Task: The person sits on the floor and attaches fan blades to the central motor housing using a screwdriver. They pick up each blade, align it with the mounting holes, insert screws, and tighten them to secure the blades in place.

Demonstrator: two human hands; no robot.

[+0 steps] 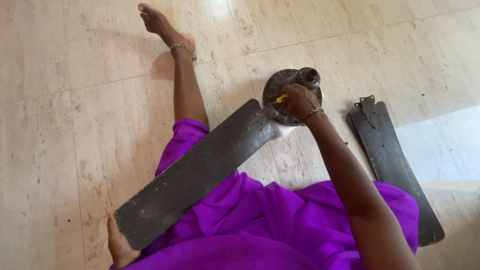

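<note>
My right hand (298, 100) is closed on a yellow-handled screwdriver (282, 98). Its tip sits on the round dark motor hub (280, 85) of a ceiling fan lying on the floor. A long dark fan blade (200, 172) runs from the hub's bracket (261, 119) down across my purple-clad lap to the lower left. Under the blade's near end shows what looks like my left hand (119, 245). The blade hides its fingers, so its grip is unclear.
Another loose dark blade (395, 167) with its metal bracket lies on the pale stone tile floor (75, 125) to the right. My bare leg (186, 90) with an anklet stretches out toward the top. A white object (285, 130) sits under the hub.
</note>
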